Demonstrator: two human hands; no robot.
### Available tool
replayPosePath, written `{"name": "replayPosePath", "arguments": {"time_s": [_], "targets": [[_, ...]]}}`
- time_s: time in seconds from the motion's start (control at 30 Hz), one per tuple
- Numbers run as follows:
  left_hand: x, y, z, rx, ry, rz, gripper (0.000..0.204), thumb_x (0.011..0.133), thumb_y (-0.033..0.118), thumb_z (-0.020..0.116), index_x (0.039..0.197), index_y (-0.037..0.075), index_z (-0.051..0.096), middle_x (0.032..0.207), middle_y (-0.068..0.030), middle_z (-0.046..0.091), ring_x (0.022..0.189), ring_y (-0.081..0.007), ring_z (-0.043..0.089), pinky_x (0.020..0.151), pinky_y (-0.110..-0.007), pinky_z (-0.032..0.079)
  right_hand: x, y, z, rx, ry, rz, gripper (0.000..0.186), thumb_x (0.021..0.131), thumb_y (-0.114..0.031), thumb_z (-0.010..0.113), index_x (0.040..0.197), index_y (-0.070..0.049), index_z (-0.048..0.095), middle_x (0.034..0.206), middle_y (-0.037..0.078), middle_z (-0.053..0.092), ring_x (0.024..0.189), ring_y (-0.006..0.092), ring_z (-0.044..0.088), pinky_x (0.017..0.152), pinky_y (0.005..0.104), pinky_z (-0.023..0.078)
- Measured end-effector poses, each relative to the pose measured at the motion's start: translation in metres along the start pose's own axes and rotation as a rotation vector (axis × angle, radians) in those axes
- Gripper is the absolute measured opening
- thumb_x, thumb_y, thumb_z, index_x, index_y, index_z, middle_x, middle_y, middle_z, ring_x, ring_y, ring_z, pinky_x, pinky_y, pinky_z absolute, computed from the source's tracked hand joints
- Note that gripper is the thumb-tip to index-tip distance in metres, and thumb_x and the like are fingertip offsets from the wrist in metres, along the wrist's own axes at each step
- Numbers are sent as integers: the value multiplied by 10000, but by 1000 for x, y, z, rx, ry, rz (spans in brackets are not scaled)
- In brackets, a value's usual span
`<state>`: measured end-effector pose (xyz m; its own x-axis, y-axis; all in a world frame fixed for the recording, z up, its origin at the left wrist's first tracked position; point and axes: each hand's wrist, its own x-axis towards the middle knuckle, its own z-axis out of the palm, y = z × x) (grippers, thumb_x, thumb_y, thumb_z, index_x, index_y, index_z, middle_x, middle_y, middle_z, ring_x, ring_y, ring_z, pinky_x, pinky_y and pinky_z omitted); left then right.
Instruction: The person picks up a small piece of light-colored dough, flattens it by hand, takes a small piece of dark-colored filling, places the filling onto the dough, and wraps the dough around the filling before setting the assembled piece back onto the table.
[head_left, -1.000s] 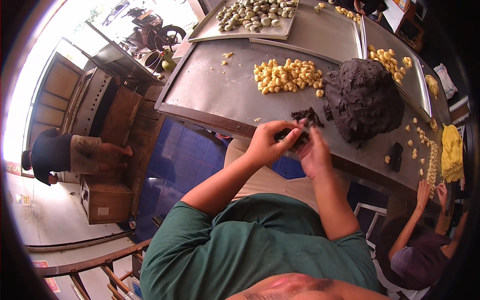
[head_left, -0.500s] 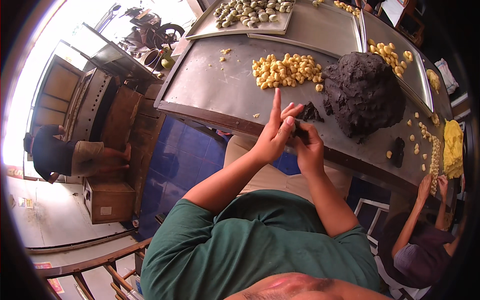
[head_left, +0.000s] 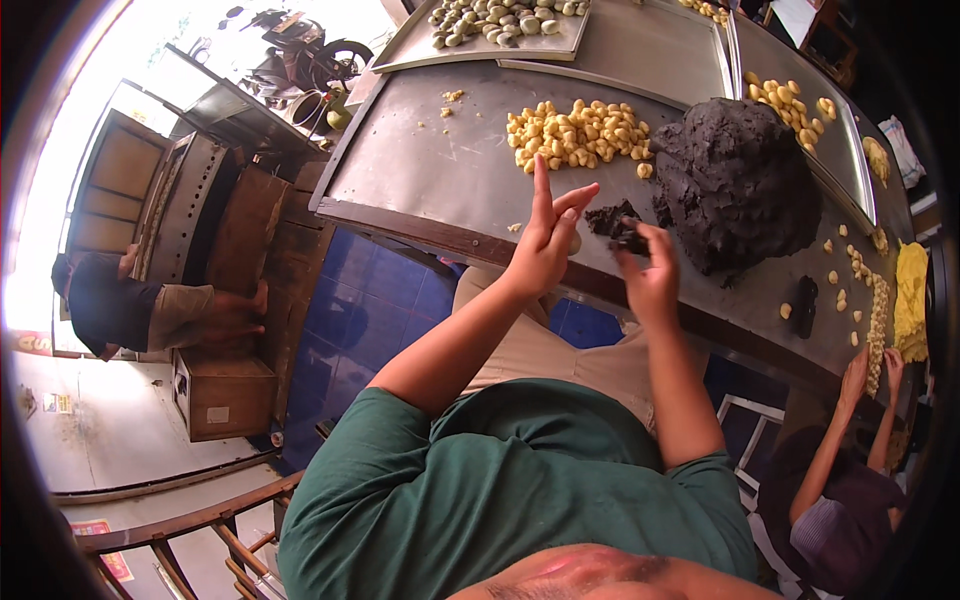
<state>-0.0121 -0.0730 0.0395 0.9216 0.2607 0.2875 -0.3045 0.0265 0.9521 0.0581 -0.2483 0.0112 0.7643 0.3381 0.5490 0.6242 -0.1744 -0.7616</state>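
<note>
My left hand [head_left: 540, 248] is raised over the table's near edge, index finger stretched forward and thumb crossing toward the other fingers. A small rounded bit shows beside its thumb, too hidden to make out. To its right, my right hand [head_left: 651, 278] has its fingertips on a small lump of dark paste [head_left: 606, 218], with some of the paste between thumb and fingers. A much bigger dark paste mound [head_left: 735, 185] sits just right of that lump. Beyond my hands lies a pile of small yellow dough balls [head_left: 575, 135].
Metal trays stand along the far side, one with greenish rounded pieces [head_left: 500, 22], another with yellow pieces [head_left: 785, 105]. At right, a co-worker's hands [head_left: 858, 375] are by a row of dough pieces and a yellow dough block [head_left: 911, 300]. Another person [head_left: 115, 305] stands far left.
My hands were together and have parted. The right hand has moved right and forward onto the small dark lump. The left stays nearly in place.
</note>
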Motion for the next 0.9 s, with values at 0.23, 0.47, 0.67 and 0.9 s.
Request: {"name": "replayPosePath", "arguments": {"time_s": [0.23, 0.47, 0.67, 0.9], "targets": [[8, -7, -39, 1463, -327, -51, 563, 1072, 320, 495, 1605, 236, 335, 1584, -12, 464, 1496, -271, 382, 1246, -621, 74, 9, 27, -9, -154, -35, 85, 408, 875, -184, 788, 1215, -13, 642, 1047, 154, 674, 943, 313, 660, 842, 398, 525], [37, -24, -43, 1355, -69, 266, 252, 990, 264, 624, 1236, 231, 667, 1243, -3, 667, 1210, -246, 587, 1042, -455, 394, 9, 33, -13, -117, 7, 130, 417, 845, -155, 799, 1203, -12, 640, 1037, 152, 671, 939, 305, 659, 828, 391, 522], [1, 30, -57, 1285, -212, -36, 393, 873, 334, 773, 1217, 175, 664, 1199, -79, 673, 1176, -320, 617, 979, -445, 488, 12, 38, -6, -53, 78, 164, 410, 837, -161, 805, 1182, -7, 647, 1084, 188, 687, 1017, 375, 668, 883, 421, 526], [51, 37, -60, 1344, 374, 655, 433, 887, 60, 687, 1310, 53, 598, 1298, -184, 613, 1233, -381, 571, 1061, -462, 458, 9, 55, -12, -76, 70, 145, 405, 868, -218, 795, 1197, -24, 661, 1077, 193, 706, 1042, 357, 683, 908, 406, 529]]}}
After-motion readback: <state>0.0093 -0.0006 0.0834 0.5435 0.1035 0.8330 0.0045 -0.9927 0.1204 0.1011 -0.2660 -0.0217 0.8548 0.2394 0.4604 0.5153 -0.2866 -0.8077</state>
